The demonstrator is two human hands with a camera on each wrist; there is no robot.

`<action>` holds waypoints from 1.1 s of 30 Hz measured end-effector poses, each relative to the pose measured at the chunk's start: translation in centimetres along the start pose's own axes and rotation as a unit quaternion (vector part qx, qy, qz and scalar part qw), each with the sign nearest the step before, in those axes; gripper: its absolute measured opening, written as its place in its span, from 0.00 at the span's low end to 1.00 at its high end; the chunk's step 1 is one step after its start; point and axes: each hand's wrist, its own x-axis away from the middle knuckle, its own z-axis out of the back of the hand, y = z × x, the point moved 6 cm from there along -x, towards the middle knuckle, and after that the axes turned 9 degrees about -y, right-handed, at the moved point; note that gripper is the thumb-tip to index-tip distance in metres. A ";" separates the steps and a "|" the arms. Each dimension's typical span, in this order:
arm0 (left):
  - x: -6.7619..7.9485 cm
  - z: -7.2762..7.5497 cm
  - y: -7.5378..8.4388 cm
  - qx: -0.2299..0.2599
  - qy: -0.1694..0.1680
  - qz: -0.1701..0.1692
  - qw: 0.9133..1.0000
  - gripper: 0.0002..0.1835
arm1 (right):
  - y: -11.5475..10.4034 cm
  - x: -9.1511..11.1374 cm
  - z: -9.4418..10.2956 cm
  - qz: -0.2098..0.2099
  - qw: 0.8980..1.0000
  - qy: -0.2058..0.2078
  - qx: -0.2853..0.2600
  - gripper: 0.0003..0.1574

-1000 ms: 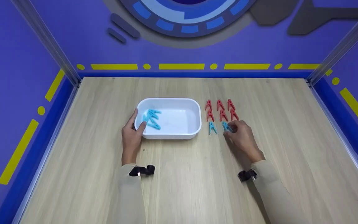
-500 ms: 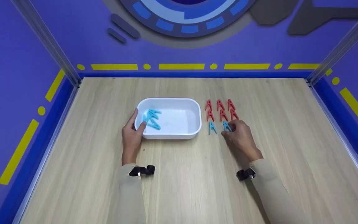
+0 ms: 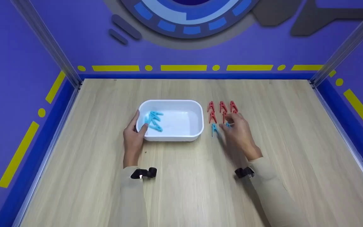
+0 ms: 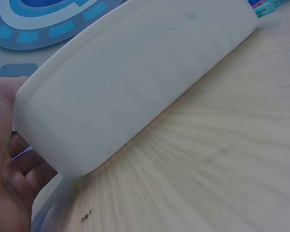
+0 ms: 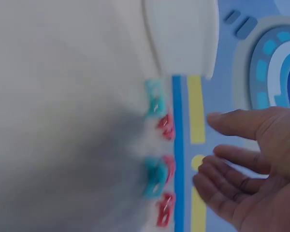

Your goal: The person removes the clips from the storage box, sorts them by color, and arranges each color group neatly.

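Note:
My left hand (image 3: 133,138) grips the left end of a white plastic tub (image 3: 183,124), thumb over the rim and fingers outside the wall. Several light-blue clothespins (image 3: 155,127) lie heaped at that end of the tub. My right hand (image 3: 240,135) hovers above the clothespins on the table, its fingers relaxed and holding nothing in the right wrist view. Partly hidden under it is a blue clothespin (image 3: 228,125); another blue clothespin (image 3: 214,130) lies to its left. Behind these, red clothespins (image 3: 212,118) lie in two rows, some covered by the hand.
The wooden table (image 3: 181,176) is bounded at the back and sides by blue-purple panels (image 3: 181,56) with yellow dashes. Metal posts (image 3: 47,41) stand at the back corners. Each wrist carries a small black camera (image 3: 144,173).
My right hand has let go of the right-hand blue clothespin in the front row and moved up and slightly left. My left hand and the tub have stayed in place.

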 end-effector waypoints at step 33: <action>0.2 -0.2 0.4 -0.020 0.000 0.022 1.000 0.35 | -11.1 -6.5 -13.5 0.179 0.955 -0.238 0.003 0.17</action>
